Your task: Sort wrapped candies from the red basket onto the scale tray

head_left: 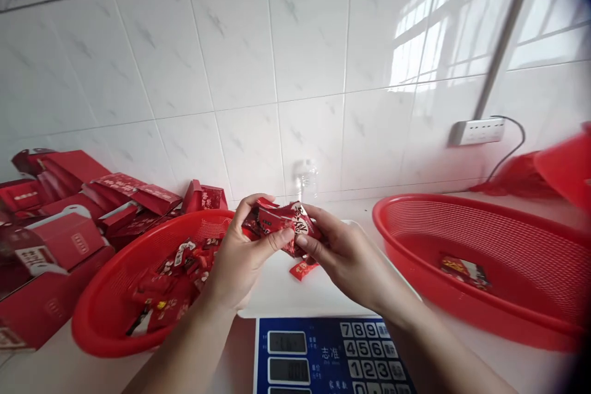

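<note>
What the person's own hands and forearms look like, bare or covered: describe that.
The left hand and right hand are ungloved, with slim fingers. The left forearm and right forearm show no sleeves as far as the picture reaches. No ring, watch or bracelet shows.

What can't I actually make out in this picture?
All in the head view:
- Red packets: fingers of the left hand and right hand cover some printing.
- Left red basket: right side hidden behind the left hand and forearm.
- Digital scale: bottom edge cuts off lower keys; top display too faint.
- Clear bottle: blurred.
</note>
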The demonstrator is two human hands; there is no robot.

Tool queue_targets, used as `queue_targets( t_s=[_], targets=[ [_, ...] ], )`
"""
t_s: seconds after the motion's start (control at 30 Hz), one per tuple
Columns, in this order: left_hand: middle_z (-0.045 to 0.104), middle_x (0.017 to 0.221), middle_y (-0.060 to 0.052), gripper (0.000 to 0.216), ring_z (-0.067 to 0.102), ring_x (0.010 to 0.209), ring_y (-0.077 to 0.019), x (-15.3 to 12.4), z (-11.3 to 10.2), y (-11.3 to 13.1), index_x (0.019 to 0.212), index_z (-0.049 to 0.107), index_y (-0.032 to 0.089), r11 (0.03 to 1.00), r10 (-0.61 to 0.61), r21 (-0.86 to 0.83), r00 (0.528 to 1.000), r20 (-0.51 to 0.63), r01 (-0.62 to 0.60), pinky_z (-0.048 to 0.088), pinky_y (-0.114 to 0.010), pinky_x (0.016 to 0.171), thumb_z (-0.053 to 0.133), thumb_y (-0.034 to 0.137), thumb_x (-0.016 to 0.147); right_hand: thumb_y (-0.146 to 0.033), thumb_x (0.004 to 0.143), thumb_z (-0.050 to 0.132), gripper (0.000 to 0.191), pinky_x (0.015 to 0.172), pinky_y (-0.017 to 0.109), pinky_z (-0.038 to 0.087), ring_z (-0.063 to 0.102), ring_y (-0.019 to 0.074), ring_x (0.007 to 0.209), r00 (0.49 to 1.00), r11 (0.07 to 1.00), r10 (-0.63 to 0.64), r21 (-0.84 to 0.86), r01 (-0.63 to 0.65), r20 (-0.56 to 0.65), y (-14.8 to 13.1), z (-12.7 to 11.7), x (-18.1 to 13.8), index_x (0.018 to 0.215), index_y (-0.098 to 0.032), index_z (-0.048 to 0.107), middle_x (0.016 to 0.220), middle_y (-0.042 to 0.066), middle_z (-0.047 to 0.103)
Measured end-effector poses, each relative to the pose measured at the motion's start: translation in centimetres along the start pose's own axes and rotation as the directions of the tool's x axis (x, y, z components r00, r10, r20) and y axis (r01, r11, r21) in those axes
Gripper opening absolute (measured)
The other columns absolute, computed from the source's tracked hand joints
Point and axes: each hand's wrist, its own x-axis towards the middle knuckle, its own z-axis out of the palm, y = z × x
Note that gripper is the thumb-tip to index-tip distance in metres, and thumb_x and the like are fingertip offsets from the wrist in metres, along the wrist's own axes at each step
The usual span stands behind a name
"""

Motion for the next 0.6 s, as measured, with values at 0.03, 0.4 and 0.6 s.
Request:
queue_targets(
  t_s=[0.03,0.4,0.6],
  targets=[
    [0.073,0.086,0.003,0.041,0.068,0.082,-0.0139,0.1,0.3,-0.1,0.1,0.061,0.027,0.999,0.006,-0.035,1.0,-0.005,-0.006,0.056,-0.027,0.078,0.087,0.019,0.069,-0.038,0.096,0.058,0.037,0.062,0.03,0.053,0.063,0.0158,0.072,0.999,0.999,0.0,0.042,0.001,-0.035,0.1,-0.1,0.1,0.128,-0.02,0.058,0.082,0.003,0.066],
    [0.071,0.083,0.001,0.04,0.061,0.066,-0.0109,0.3,-0.6,0.5,0.094,0.069,0.024,0.966,-0.157,-0.238,0.965,-0.209,0.105,0.055,-0.02,0.055,0.083,0.008,0.059,-0.035,0.091,0.067,0.023,0.054,0.023,0.051,0.064,0.0118,0.068,0.994,0.937,0.065,0.349,-0.032,-0.084,0.3,-1.9,0.5,0.106,-0.02,0.059,0.094,0.004,0.068],
    [0.076,0.091,-0.002,0.054,0.07,0.079,-0.0156,0.1,-1.3,-0.5,0.112,0.065,0.028,0.98,-0.178,-0.103,0.983,-0.049,0.172,0.059,-0.025,0.074,0.088,0.016,0.064,-0.029,0.082,0.075,0.024,0.059,0.025,0.053,0.065,0.0131,0.069,0.97,0.871,0.157,0.489,-0.048,-0.184,1.1,-1.6,0.9,0.093,-0.022,0.055,0.08,-0.001,0.066]
  ],
)
